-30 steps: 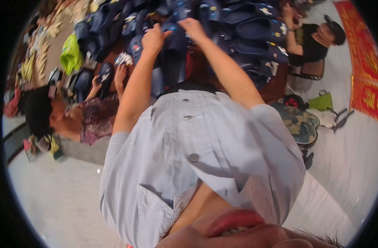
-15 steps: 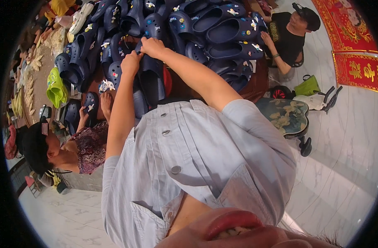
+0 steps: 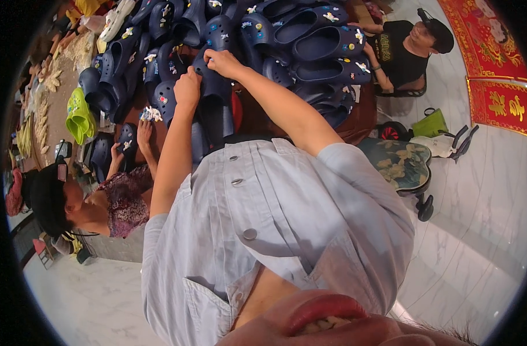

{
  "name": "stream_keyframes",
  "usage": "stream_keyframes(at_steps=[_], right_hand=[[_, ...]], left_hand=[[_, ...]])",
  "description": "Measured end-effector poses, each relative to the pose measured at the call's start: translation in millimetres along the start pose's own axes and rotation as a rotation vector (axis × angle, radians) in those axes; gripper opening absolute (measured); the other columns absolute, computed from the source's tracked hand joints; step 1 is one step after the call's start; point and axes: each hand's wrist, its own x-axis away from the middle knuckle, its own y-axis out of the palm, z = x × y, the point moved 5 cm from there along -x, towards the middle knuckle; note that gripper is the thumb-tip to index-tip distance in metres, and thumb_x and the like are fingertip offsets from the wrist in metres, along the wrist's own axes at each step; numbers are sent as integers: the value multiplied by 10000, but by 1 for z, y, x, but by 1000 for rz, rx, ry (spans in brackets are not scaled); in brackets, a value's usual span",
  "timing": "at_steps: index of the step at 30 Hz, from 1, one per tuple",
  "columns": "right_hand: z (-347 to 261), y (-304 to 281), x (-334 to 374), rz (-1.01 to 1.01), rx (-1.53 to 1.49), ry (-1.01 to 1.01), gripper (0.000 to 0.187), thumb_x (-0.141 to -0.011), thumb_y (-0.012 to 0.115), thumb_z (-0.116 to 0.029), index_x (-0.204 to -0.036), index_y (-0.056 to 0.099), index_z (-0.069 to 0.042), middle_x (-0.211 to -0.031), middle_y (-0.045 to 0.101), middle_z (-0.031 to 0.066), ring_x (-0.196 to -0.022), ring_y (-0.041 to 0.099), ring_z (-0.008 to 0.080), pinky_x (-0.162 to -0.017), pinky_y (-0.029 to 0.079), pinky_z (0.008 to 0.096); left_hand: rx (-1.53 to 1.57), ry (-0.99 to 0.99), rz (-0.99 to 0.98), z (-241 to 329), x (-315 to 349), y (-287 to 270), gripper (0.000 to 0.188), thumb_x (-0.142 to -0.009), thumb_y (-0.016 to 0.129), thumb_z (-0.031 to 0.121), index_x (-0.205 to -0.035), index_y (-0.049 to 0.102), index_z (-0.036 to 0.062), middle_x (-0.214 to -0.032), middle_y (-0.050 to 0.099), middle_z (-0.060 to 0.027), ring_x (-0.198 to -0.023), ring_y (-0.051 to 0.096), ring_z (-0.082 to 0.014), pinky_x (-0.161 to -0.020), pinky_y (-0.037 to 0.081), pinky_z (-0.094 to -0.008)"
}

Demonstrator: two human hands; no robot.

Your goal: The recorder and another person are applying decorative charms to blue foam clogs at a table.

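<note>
In front of me lies a navy foam clog [image 3: 215,112] with its wide opening toward my body. My left hand [image 3: 188,87] is closed at the left side of its toe. My right hand [image 3: 222,63], fingers curled and pressed together, works on top of the same toe. The fingertips of both hands are close together there, and whatever small piece they may pinch is hidden. Just left of my left wrist is another navy clog [image 3: 165,98] with small charms on it. One more navy clog [image 3: 219,33] lies just beyond my right hand.
Navy clogs with colourful charms [image 3: 327,43] cover the table. To the left are lime-green clogs [image 3: 79,115] and a co-worker's hand [image 3: 143,134] by a cluster of white charms [image 3: 151,114]. Another person [image 3: 403,53] sits at the right, near a flowered stool [image 3: 397,161].
My hands have drawn slightly apart at the clog's toe. The left co-worker's hand has moved up toward the white charms. The person at the right has shifted slightly.
</note>
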Motion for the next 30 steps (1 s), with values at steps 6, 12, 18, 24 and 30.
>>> stream_keyframes(at_steps=[6, 12, 18, 24, 30], right_hand=[[-1, -6, 6, 21, -145, 165, 154, -798, 549, -190, -860, 618, -67, -729, 641, 162, -674, 643, 302, -620, 486, 404], [8, -23, 45, -85, -1227, 421, 103, -879, 517, -112, -903, 557, -20, -666, 581, 117, -534, 597, 201, -392, 350, 231], [-31, -36, 94, -111, -1483, 432, 143, -887, 534, -87, -1010, 522, -14, -724, 586, 111, -593, 604, 191, -376, 316, 199], [-52, -22, 127, -217, -1631, 600, 168, -913, 485, -172, -996, 585, -65, -849, 605, 62, -682, 597, 162, -420, 374, 207], [-69, -8, 146, -128, -1946, 937, 253, -915, 519, -414, -851, 585, -179, -759, 620, -22, -688, 607, 127, -609, 494, 302]], left_hand=[[209, 1, 176, -25, 2, -8, 253, -902, 487, 242, -963, 551, 6, -771, 661, -202, -702, 661, -340, -624, 512, -420], [1310, -227, -236, -24, 27, -39, 232, -965, 414, 229, -953, 566, 54, -672, 600, -39, -519, 454, -56, -453, 307, -191], [1475, -208, -383, 12, 62, -60, 218, -952, 460, 199, -998, 609, 46, -711, 599, -15, -530, 424, -29, -465, 286, -152], [1033, 1, -77, 80, 72, -85, 186, -907, 494, 67, -1038, 623, 44, -694, 603, -52, -567, 535, -85, -509, 405, -229], [503, 706, 307, 123, 97, -89, 213, -706, 632, 36, -913, 581, 37, -728, 578, -104, -659, 600, -275, -562, 481, -370]])
